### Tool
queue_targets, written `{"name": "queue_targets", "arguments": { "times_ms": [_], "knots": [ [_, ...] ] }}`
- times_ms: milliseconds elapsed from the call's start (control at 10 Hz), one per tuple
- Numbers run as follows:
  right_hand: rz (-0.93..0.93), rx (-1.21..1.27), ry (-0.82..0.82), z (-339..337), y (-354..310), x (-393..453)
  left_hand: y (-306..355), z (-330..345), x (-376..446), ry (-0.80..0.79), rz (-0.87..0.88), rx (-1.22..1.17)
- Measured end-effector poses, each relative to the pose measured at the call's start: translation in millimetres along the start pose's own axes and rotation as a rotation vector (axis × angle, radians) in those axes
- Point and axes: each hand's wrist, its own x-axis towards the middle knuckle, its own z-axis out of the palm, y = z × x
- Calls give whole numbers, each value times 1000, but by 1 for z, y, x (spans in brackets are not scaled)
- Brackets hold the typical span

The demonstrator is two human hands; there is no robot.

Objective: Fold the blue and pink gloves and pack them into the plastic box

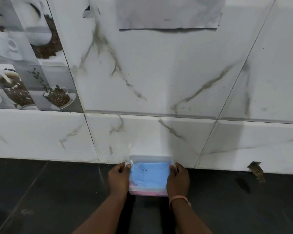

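A big white wall [159, 73] with grey wavy lines like marble fills most of the view. On its left side are tiles with pictures of cups and coffee beans [24, 56]. A grey sheet [167, 12] is stuck high up on the wall. Below the wall is a dark counter [49, 191].

The plastic box [149, 176] sits on the counter, right up against the wall. It is see-through. Inside, the blue gloves [150, 173] lie flat on top, with a small dark mark on them. The pink gloves [147, 193] peek out under them at the near edge.

The left hand [118, 179] holds the left side of the box, with its thumb over the rim. The right hand [178, 179] holds the right side, fingers curled round the edge. A pink band [178, 199] is on the right wrist.
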Motion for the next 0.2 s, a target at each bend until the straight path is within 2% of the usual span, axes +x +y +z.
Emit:
{"name": "queue_targets", "arguments": {
  "times_ms": [100, 200],
  "knots": [
    [21, -69, -33, -1, -7, -2, 6, 2, -1, -27, -14, 114],
    [88, -322, -30, -6, -20, -16, 13, -7, -11, -25, -6, 343]
  ]
}}
